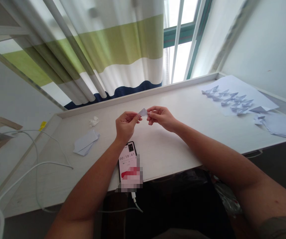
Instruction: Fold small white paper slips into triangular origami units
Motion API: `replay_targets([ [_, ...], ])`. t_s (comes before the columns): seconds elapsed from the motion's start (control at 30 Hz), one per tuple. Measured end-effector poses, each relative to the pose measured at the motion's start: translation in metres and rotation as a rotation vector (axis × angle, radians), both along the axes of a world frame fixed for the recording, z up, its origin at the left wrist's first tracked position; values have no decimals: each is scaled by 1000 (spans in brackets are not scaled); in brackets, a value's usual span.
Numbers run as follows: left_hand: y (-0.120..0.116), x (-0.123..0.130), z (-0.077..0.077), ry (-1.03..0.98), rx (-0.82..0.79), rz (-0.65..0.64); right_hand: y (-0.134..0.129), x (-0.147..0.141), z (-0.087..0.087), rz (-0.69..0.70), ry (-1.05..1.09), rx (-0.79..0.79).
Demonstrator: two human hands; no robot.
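Note:
A small folded piece of white paper (143, 112), triangular in outline, is held up over the middle of the desk. My left hand (127, 124) pinches its left corner between thumb and fingers. The opposite corner is gripped by my right hand (161, 117), also with thumb and fingertips. Just below my left wrist lies a phone (128, 166) with a timer on its screen, partly covered by my forearm and blurred at its lower right. To the left of my left hand rests a small stack of white paper pieces (86, 142).
Several folded paper boats (232, 98) stand on white sheets (230, 83) at the far right. A paper stack (282, 125) lies near them. Crumpled tissue (94, 121) sits at the left. White cables (33, 169) cross the left side of the desk (172, 152).

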State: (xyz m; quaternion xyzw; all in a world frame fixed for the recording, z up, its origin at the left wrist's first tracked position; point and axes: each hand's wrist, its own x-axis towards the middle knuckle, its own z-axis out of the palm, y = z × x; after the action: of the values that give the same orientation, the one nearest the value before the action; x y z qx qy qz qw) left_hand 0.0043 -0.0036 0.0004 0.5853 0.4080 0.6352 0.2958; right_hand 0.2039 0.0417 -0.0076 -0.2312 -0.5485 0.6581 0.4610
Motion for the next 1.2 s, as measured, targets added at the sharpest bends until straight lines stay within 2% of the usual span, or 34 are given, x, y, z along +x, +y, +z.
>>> replay_targets([
  [0.23, -5, -2, -1, 104, 94, 29, 0, 1, 1, 37, 9, -60],
  [0.43, -8, -9, 0, 225, 86, 44, 1, 3, 2, 30, 2, -85],
  [0.73, 1, -6, 6, 21, -27, -61, 3, 3, 1, -5, 5, -58],
  [0.83, 3, -8, 6, -30, -110, -104, 3, 3, 1, -34, -13, -11],
  [1.07, 6, -23, 7, 11, -490, -265, 1, 2, -2, -139, -166, 229],
  [1.2, 7, -27, 7, 30, -592, -282, -2, 1, -3, -188, -249, 341],
])
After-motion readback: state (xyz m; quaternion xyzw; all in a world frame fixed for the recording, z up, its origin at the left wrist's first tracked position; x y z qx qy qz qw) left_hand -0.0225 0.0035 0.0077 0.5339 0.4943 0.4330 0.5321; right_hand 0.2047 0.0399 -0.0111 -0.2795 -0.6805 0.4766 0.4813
